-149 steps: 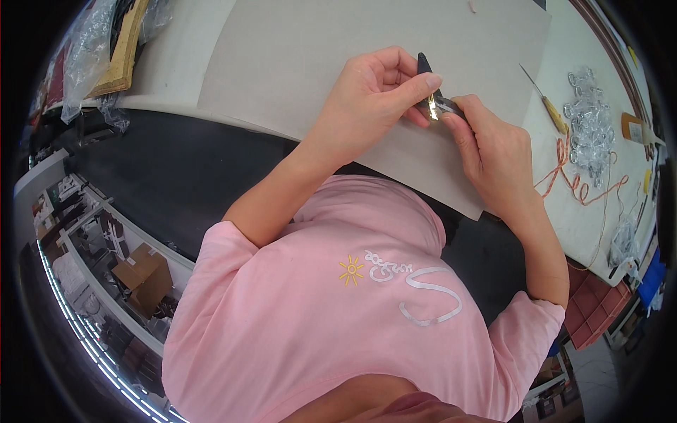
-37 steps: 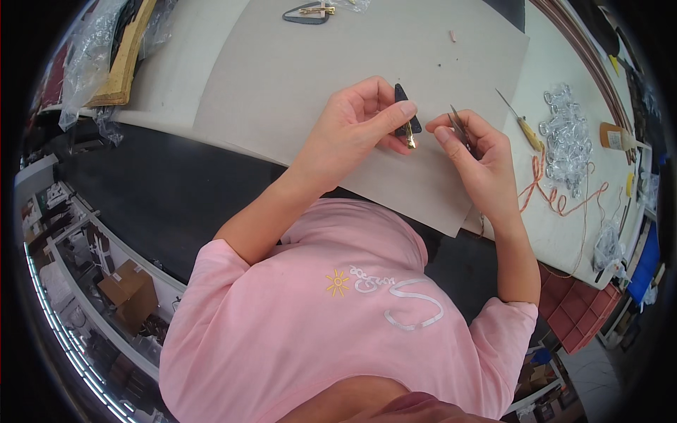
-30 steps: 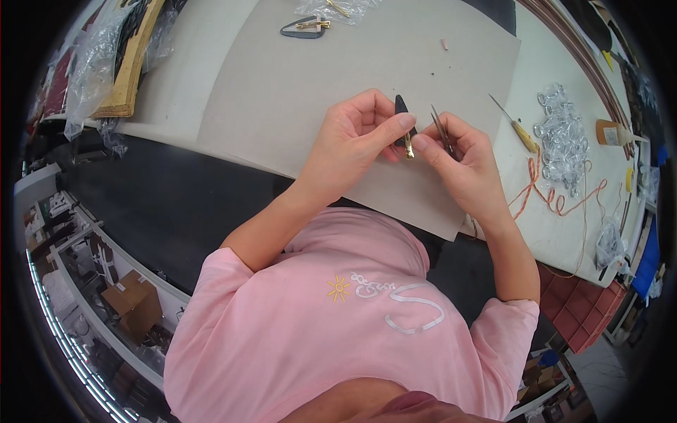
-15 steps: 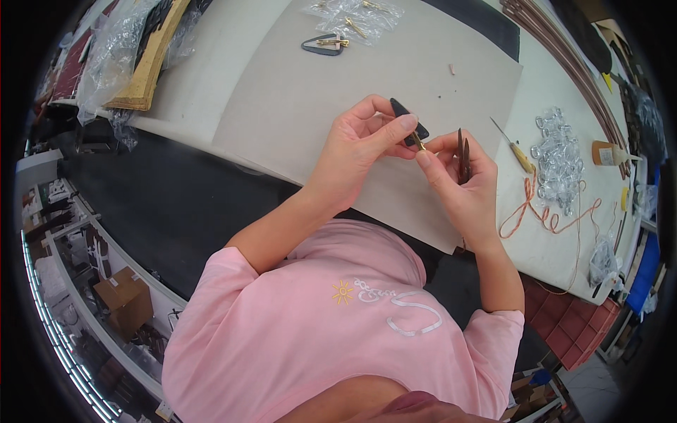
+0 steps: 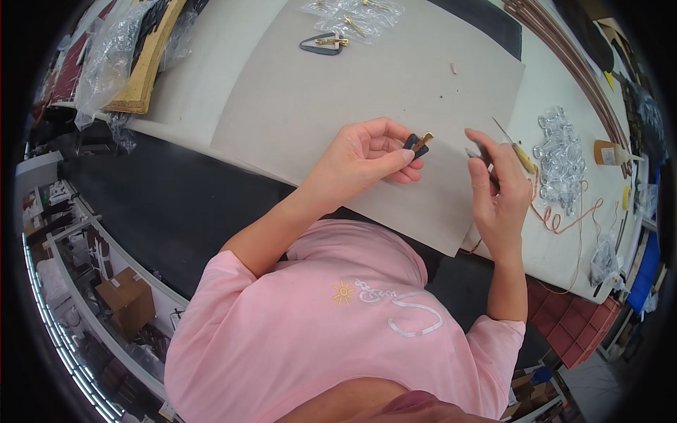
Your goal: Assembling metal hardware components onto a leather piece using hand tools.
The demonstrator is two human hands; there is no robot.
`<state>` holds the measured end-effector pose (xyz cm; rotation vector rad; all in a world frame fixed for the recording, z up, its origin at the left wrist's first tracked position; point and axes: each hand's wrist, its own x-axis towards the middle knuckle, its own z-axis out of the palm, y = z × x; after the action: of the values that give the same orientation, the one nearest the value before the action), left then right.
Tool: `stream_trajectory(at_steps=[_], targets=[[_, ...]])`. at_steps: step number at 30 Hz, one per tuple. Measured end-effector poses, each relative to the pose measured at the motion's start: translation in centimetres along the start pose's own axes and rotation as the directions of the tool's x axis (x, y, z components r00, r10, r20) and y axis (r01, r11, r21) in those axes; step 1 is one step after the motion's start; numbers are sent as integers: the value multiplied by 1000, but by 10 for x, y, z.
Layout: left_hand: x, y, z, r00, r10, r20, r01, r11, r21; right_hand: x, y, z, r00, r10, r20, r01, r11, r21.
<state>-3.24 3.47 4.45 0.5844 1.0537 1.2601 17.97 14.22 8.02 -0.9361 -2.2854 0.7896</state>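
Note:
My left hand (image 5: 363, 158) pinches a small dark leather-like piece with a gold metal clip (image 5: 424, 142) between thumb and fingers, the gold end pointing up and to the right. Fingers cover part of the dark piece. To the right, apart from it, my right hand (image 5: 502, 194) has dark pointed snips (image 5: 484, 152) in its grip; their blades are blurred and partly hidden by the fingers. Both hands are above a grey sheet (image 5: 296, 106). Farther off on this sheet lies a dark drop-shaped piece (image 5: 310, 46) with another gold clip on it.
Clear bags with gold clips (image 5: 370, 20) lie at the far edge. On the right are an awl (image 5: 522, 158), bagged metal rings (image 5: 560, 162), orange cord (image 5: 557, 224) and a glue bottle (image 5: 605, 153). A yellow-edged board (image 5: 144, 84) with plastic wrap stands far left.
My right hand has let go of the clip piece and moved right with the snips. My left hand has turned the piece, so its gold end now points up, and lowered it slightly.

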Motion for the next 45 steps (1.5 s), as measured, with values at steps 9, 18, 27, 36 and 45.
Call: stream_trajectory(at_steps=[9, 18, 27, 36, 45], targets=[[4, 7, -2, 998, -54, 27, 54, 998, -12, -11, 10, 18, 971, -174, 166, 201, 966, -162], [5, 7, -1, 997, -73, 15, 72, 996, 45, -5, 10, 19, 960, -212, 183, 242, 957, -161], [5, 10, -1, 995, -101, 14, 101, 994, 35, -2, 10, 24, 959, -223, 173, 252, 953, -166], [5, 9, -2, 995, -98, 22, 97, 994, 55, 0, 6, 21, 957, -182, 226, 219, 963, -155], [5, 9, -2, 993, -109, 34, 105, 990, 95, -1, 9, 21, 947, -130, 293, 164, 982, -93]])
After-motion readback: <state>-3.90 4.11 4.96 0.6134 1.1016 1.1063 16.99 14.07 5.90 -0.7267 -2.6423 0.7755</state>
